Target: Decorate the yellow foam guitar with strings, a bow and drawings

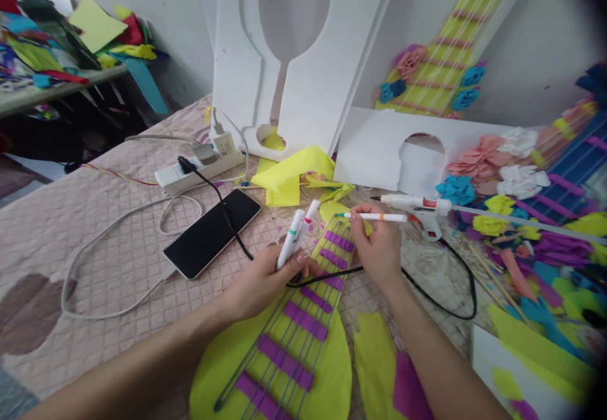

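Observation:
A yellow paper instrument shape [213, 357], like a small guitar, lies before me with purple strips [306, 320] across it and dark strings running lengthwise. My left hand [265, 281] is closed around white markers [290, 238], one with a green band and one with a red band, and rests over the neck's left side. Between the fingers of my right hand [379, 246] is a white marker [379, 217] with an orange band. Its green tip points left, at the far end of the neck; whether it touches the paper I cannot tell.
A black cable [332, 274] crosses the neck. Left of it lie a phone [213, 233] and a power strip [199, 170]. A glue gun [420, 208] is at right, beside crepe-paper flowers [481, 160]. Cut-out white boards [237, 47] stand behind yellow paper scraps [282, 183].

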### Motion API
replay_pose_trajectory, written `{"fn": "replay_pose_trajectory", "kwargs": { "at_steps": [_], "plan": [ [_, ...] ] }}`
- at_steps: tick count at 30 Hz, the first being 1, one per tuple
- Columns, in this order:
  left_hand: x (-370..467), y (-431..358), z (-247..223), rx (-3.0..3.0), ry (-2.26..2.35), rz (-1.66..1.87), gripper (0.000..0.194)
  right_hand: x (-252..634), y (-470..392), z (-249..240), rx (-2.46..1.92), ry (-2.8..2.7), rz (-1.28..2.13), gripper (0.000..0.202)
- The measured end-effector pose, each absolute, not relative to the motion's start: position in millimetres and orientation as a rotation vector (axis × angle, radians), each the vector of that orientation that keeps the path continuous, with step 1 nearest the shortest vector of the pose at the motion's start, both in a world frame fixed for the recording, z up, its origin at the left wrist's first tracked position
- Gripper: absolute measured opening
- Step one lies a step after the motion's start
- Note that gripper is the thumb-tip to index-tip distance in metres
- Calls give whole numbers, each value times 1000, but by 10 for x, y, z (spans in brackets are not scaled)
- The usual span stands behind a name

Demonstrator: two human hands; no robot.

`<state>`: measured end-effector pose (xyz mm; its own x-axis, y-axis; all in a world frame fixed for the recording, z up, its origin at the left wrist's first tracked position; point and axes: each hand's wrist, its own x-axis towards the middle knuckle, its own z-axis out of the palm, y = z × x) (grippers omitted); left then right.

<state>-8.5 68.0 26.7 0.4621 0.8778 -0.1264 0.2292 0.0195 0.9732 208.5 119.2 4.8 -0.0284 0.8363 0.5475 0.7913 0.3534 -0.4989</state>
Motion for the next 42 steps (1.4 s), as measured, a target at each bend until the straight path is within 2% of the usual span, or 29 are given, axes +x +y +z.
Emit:
{"fn": "replay_pose_trajectory", "kwargs": {
  "at_steps": [29, 42],
  "plan": [
    [-79, 676, 287, 1488, 1016, 678, 39, 2096, 1206, 23, -1375, -1836, 53, 6],
    [-83, 673, 316, 1507, 1037, 676, 40, 2082, 1194, 32, -1418, -1850, 66, 11]
  ]
}}
